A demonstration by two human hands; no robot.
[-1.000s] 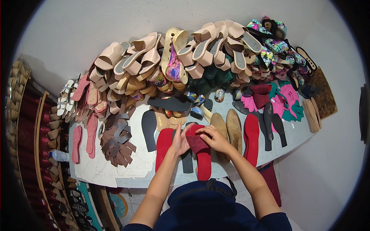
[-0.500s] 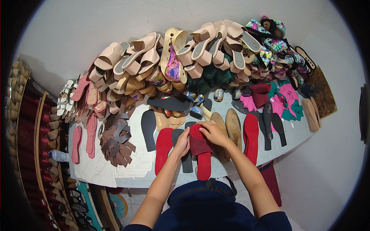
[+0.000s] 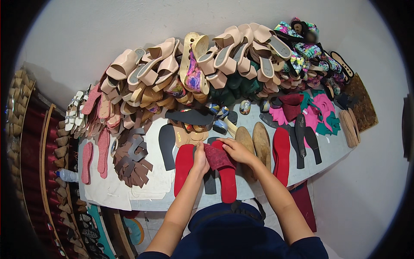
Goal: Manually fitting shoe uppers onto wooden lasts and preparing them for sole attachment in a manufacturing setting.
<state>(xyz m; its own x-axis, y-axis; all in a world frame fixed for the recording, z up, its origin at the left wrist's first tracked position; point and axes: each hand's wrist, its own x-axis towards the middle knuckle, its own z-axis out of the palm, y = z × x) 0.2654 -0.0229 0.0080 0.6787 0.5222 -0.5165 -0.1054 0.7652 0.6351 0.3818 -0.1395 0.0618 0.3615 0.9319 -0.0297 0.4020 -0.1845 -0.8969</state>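
Between my hands is a red sole (image 3: 228, 190), its narrower end pointing toward me. A dark red textured strap (image 3: 219, 157) lies across its upper part, slanted, with the left side reaching out past the sole's edge. My left hand (image 3: 200, 160) is closed on that left side of the strap. Over the sole's far right edge, my right hand (image 3: 237, 152) grips the sole and the strap's right side; its fingertips rest on top. A red insole (image 3: 183, 166) lies partly under my left wrist, beside a dark grey sole piece (image 3: 210, 183).
Wooden shoe lasts (image 3: 261, 142) and more red insoles (image 3: 281, 155) lie right of my hands. Brown strap pieces (image 3: 131, 159) are heaped on the left. Beige heeled sandals (image 3: 227, 49) are piled along the wall. A plastic bottle (image 3: 68, 175) stands by the left shelf.
My left hand has moved a little left, drawing the strap's left side out from the sole. The strap now slants. My right hand has stayed nearly in place.
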